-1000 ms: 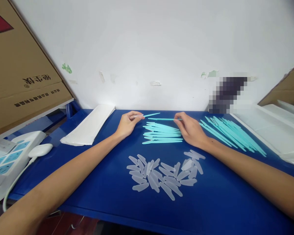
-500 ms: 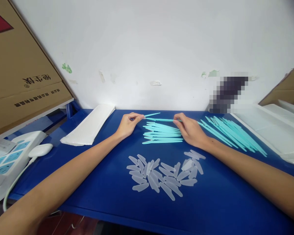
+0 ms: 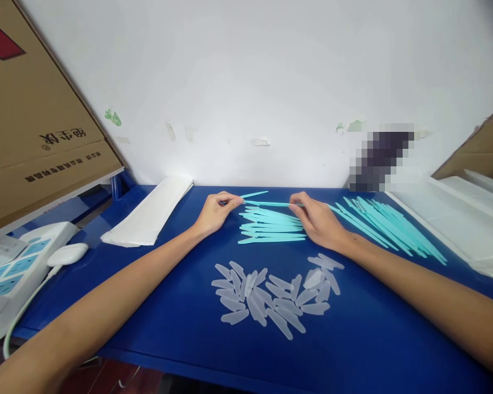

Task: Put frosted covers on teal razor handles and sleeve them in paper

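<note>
My right hand point(image 3: 318, 220) pinches the right end of a thin turquoise stick point(image 3: 269, 204) held level above the blue table point(image 3: 181, 306). My left hand point(image 3: 216, 210) is closed at the stick's left end, pinching what looks like a clear plastic cap at the tip. Just below the held stick lies a small pile of turquoise sticks point(image 3: 271, 225). A bigger heap of turquoise sticks point(image 3: 388, 227) lies to the right of my right hand. Several clear plastic caps point(image 3: 277, 293) are scattered nearer to me.
A folded white sheet point(image 3: 150, 210) lies at the back left. A cardboard box point(image 3: 33, 126) leans at the left above a white power strip point(image 3: 8, 268) with a white plug point(image 3: 68, 253). White bags point(image 3: 456, 219) lie at the right. A white wall stands behind.
The held stick's left end has moved left to my left hand's fingertips. Both hands have stayed almost where they were.
</note>
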Motion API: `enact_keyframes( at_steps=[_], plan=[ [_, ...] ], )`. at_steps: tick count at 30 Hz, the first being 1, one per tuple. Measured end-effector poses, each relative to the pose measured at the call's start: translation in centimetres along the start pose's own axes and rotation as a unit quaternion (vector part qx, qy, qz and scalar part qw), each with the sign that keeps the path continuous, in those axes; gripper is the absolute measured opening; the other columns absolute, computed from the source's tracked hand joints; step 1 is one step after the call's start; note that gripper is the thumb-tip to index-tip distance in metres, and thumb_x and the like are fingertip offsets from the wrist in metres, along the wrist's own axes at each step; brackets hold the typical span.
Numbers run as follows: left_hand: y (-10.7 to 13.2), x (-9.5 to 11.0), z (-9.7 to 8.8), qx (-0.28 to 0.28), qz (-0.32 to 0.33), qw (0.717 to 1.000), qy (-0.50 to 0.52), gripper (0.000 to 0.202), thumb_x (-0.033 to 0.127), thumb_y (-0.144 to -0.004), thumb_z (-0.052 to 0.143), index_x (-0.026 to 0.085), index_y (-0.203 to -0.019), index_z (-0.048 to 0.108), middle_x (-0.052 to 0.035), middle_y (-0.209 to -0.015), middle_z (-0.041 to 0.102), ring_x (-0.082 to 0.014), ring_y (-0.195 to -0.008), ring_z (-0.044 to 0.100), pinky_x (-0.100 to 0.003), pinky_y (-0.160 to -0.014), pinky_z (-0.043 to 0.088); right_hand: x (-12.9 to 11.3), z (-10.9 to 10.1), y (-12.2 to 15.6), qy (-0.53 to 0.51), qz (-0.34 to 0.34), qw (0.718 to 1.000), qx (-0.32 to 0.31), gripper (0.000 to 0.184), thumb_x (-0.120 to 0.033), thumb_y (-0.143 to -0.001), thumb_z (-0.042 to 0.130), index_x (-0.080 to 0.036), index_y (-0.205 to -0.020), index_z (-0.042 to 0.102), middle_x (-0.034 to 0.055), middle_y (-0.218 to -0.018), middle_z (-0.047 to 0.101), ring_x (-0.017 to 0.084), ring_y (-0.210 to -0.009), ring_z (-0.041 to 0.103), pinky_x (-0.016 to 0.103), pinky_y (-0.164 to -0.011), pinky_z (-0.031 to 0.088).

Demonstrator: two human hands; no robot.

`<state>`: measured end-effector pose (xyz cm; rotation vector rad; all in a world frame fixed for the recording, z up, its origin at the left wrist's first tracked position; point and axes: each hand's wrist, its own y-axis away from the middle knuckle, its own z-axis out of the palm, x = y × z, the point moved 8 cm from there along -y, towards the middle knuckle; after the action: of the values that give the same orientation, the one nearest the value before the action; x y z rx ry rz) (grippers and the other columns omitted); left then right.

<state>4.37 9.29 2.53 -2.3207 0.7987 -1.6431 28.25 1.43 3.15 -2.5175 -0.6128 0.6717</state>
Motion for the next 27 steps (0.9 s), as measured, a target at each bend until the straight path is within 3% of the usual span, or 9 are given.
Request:
enact_keyframes(
  at_steps=[4, 9, 13, 16, 21, 23, 27],
  plan=[
    [0.3, 1.3, 0.3, -0.008, 0.02, 1.0, -0.006, 0.03, 0.051, -0.083, 0.075, 0.021, -0.084, 0.081, -0.007, -0.088, 0.072, -0.0218, -0.085, 0.065, -0.034, -0.077, 0.05, 0.1, 0.3, -0.1, 0.012, 0.002, 1.0, -0.02, 0.026, -0.042, -0.106, 0.033, -0.022, -0.106, 0.05, 0.0007, -0.07, 0.058, 0.019, -0.06, 0.052, 0.032, -0.061, 0.037],
    [1.3, 3.9, 1.9, -0.022, 0.059, 0.997, -0.042, 0.025, 0.045, -0.089, 0.072, 0.023, -0.085, 0.081, -0.0065, -0.091, 0.073, -0.0224, -0.091, 0.064, -0.036, -0.087, 0.05, -0.4, 0.4, -0.2, 0.019, -0.03, 0.999, -0.031, 0.031, -0.041, -0.107, 0.03, -0.023, -0.105, 0.056, 0.0071, -0.094, 0.069, 0.021, -0.076, 0.06, 0.035, -0.072, 0.042],
    [1.5, 4.7, 2.3, -0.032, 0.081, 0.991, -0.101, 0.022, 0.043, -0.091, 0.07, 0.025, -0.086, 0.081, -0.0054, -0.092, 0.074, -0.0234, -0.093, 0.063, -0.038, -0.089, 0.048, -0.6, 0.5, -0.3, 0.011, -0.039, 0.998, -0.039, 0.033, -0.04, -0.107, 0.03, -0.024, -0.104, 0.058, 0.0068, -0.098, 0.07, 0.022, -0.083, 0.062, 0.036, -0.077, 0.043],
    [0.9, 4.1, 1.1, -0.021, 0.094, 0.982, -0.165, 0.019, 0.042, -0.089, 0.071, 0.026, -0.088, 0.081, -0.0057, -0.094, 0.073, -0.0246, -0.096, 0.062, -0.039, -0.091, 0.047, -0.3, 0.4, -0.4, 0.009, -0.022, 0.999, -0.029, 0.033, -0.044, -0.106, 0.034, -0.023, -0.11, 0.06, 0.0076, -0.1, 0.069, 0.022, -0.085, 0.062, 0.036, -0.076, 0.043],
    [-0.3, 1.6, -1.9, 0.047, 0.068, 0.978, -0.194, 0.022, 0.043, -0.088, 0.072, 0.023, -0.095, 0.081, -0.0071, -0.098, 0.072, -0.0248, -0.097, 0.064, -0.041, -0.097, 0.044, 1.2, -0.9, -0.3, 0.017, 0.068, 0.996, 0.052, 0.041, -0.059, -0.087, 0.064, -0.023, -0.106, 0.065, 0.0039, -0.086, 0.065, 0.019, -0.069, 0.057, 0.033, -0.064, 0.04],
    [-0.5, 0.5, -2.2, 0.045, 0.043, 0.98, -0.19, 0.025, 0.043, -0.087, 0.074, 0.023, -0.098, 0.08, -0.0084, -0.103, 0.073, -0.0256, -0.101, 0.065, -0.041, -0.097, 0.045, 1.4, -0.7, -0.4, 0.01, 0.08, 0.996, 0.038, 0.034, -0.053, -0.088, 0.062, -0.022, -0.101, 0.066, 0.003, -0.084, 0.064, 0.018, -0.068, 0.056, 0.033, -0.065, 0.04],
    [-0.5, -0.4, -1.7, 0.01, 0.01, 0.975, -0.221, 0.034, 0.043, -0.084, 0.076, 0.023, -0.111, 0.076, -0.0096, -0.12, 0.072, -0.0292, -0.114, 0.061, -0.043, -0.1, 0.043, 1.6, 1.0, -0.7, -0.001, 0.064, 0.997, -0.049, 0.021, -0.038, -0.093, 0.054, -0.023, -0.093, 0.068, 0.0049, -0.09, 0.063, 0.019, -0.075, 0.057, 0.035, -0.07, 0.042]
  ],
)
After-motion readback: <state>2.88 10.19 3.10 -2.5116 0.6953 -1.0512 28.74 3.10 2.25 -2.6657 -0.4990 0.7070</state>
